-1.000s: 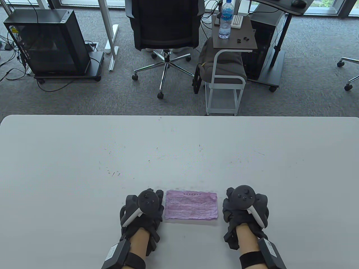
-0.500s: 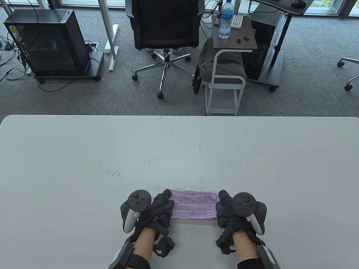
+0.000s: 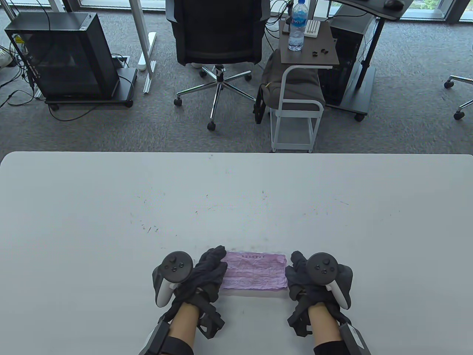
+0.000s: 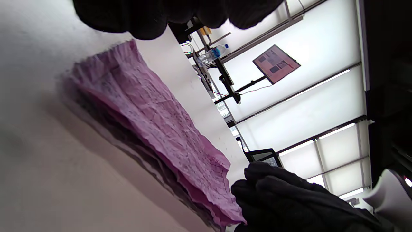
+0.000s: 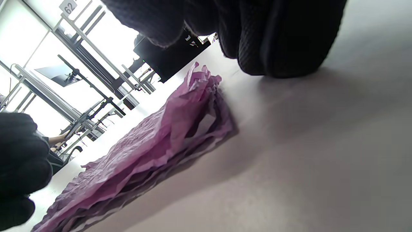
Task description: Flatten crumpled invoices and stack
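A stack of wrinkled pink invoices [image 3: 255,271] lies flat near the table's front edge, with several crinkled sheet edges showing in the left wrist view [image 4: 154,122] and the right wrist view [image 5: 145,154]. My left hand [image 3: 211,267] is turned on its side, its fingers lying along the stack's left edge and covering it. My right hand [image 3: 295,271] sits against the stack's right edge, with its fingertips [image 5: 273,38] on the table beside the stack's corner. Neither hand grips a sheet.
The white table [image 3: 236,199] stretches wide behind and to both sides of the stack. Past its far edge stand an office chair [image 3: 218,37], a small white cart [image 3: 295,122] and a side table with a water bottle [image 3: 297,26].
Both hands have moved inward from beside the stack to its left and right edges. My left hand has rolled onto its side, tracker swinging left. The stack stays in place.
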Demonstrator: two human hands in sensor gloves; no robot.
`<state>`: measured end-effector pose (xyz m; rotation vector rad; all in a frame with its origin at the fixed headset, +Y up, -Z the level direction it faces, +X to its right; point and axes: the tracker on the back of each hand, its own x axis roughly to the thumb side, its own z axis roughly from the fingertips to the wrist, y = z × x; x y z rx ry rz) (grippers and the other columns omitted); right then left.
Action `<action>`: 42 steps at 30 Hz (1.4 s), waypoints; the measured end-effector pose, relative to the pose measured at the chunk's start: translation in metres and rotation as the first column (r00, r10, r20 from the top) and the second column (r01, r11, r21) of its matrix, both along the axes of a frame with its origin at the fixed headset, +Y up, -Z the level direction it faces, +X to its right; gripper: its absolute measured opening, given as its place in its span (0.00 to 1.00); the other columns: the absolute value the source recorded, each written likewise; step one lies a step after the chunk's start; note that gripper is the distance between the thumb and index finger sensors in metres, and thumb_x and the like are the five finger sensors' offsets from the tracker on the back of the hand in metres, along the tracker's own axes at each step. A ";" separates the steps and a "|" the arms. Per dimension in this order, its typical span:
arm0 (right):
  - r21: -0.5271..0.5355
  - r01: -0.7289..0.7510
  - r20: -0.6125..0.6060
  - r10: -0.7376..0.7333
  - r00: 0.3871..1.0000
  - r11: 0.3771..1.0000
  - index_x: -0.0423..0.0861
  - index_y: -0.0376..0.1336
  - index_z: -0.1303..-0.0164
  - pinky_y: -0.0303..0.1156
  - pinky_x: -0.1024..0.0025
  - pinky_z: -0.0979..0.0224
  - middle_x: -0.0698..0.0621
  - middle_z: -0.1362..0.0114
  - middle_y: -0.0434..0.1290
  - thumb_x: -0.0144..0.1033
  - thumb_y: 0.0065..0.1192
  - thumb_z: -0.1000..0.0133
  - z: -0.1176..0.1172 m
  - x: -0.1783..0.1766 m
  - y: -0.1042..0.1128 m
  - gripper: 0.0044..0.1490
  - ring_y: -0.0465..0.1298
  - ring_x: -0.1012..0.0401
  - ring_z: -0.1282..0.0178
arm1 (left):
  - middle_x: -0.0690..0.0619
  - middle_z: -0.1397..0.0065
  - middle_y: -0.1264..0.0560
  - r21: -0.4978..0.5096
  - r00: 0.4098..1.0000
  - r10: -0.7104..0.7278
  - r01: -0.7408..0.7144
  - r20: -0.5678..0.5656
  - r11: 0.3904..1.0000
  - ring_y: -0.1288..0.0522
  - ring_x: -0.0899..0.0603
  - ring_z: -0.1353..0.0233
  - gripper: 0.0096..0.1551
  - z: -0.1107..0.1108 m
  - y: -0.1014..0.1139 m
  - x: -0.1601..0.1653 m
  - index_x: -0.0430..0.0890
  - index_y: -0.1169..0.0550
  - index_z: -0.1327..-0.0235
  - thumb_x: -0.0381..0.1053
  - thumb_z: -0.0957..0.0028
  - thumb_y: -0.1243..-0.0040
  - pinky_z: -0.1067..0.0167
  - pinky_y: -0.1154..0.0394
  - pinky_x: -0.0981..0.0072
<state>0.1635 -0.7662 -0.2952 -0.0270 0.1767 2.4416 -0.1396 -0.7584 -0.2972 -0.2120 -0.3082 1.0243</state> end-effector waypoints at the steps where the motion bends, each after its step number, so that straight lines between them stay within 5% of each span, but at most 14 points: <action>1: -0.001 -0.021 0.001 0.021 1.000 1.000 0.36 0.51 0.27 0.77 0.53 0.42 0.27 0.29 0.64 0.36 0.57 0.39 -0.001 -0.001 0.000 0.35 0.73 0.39 0.37 | 0.35 0.21 0.46 0.056 0.999 -0.038 0.036 0.031 0.998 0.37 0.25 0.25 0.31 0.001 0.008 0.007 0.37 0.36 0.21 0.44 0.36 0.48 0.35 0.34 0.36; 5: -0.016 -0.110 -0.019 0.110 0.994 0.994 0.36 0.52 0.27 0.79 0.53 0.46 0.28 0.29 0.65 0.36 0.57 0.40 -0.014 -0.005 0.011 0.34 0.74 0.39 0.39 | 0.36 0.22 0.39 0.211 0.959 -0.245 0.211 0.146 0.954 0.32 0.26 0.27 0.29 0.008 0.033 0.031 0.37 0.30 0.24 0.43 0.38 0.45 0.36 0.32 0.36; 11: 0.165 -0.287 -0.251 0.322 0.913 0.944 0.41 0.56 0.28 0.77 0.49 0.42 0.33 0.28 0.68 0.34 0.57 0.40 -0.050 -0.043 0.047 0.30 0.74 0.42 0.37 | 0.37 0.21 0.37 0.013 0.837 -0.206 0.232 0.506 0.973 0.31 0.26 0.25 0.27 0.017 0.024 0.059 0.38 0.27 0.25 0.41 0.38 0.43 0.34 0.32 0.34; 14: 0.254 -0.307 -0.407 0.389 0.826 0.917 0.44 0.57 0.29 0.77 0.50 0.40 0.37 0.28 0.70 0.34 0.57 0.41 -0.062 -0.072 0.050 0.29 0.76 0.45 0.36 | 0.37 0.20 0.38 -0.085 0.791 -0.167 0.266 0.589 0.960 0.35 0.25 0.22 0.27 0.020 0.012 0.067 0.37 0.27 0.25 0.38 0.38 0.43 0.33 0.35 0.31; 16: 0.213 -0.325 -0.484 0.388 0.784 0.922 0.44 0.56 0.28 0.75 0.49 0.38 0.37 0.27 0.69 0.33 0.56 0.40 -0.070 -0.090 0.047 0.29 0.75 0.45 0.34 | 0.37 0.20 0.39 -0.096 0.752 -0.201 0.331 0.628 0.939 0.37 0.24 0.21 0.27 0.021 0.007 0.070 0.37 0.28 0.24 0.38 0.38 0.43 0.33 0.36 0.29; 28: 0.047 -0.385 -0.549 0.346 0.761 0.922 0.47 0.53 0.26 0.70 0.45 0.33 0.41 0.23 0.66 0.34 0.54 0.39 -0.093 -0.109 0.008 0.30 0.70 0.45 0.28 | 0.38 0.19 0.40 -0.072 0.725 -0.262 0.395 0.637 0.916 0.38 0.25 0.20 0.28 0.016 -0.002 0.076 0.37 0.28 0.24 0.38 0.38 0.43 0.33 0.34 0.32; 42: 0.055 -0.391 -0.575 0.349 0.740 0.919 0.48 0.54 0.27 0.67 0.44 0.31 0.43 0.24 0.68 0.35 0.54 0.39 -0.087 -0.113 0.007 0.29 0.69 0.46 0.28 | 0.38 0.19 0.40 -0.048 0.728 -0.295 0.410 0.619 0.911 0.39 0.25 0.20 0.28 0.016 -0.001 0.075 0.38 0.29 0.24 0.38 0.38 0.44 0.33 0.36 0.31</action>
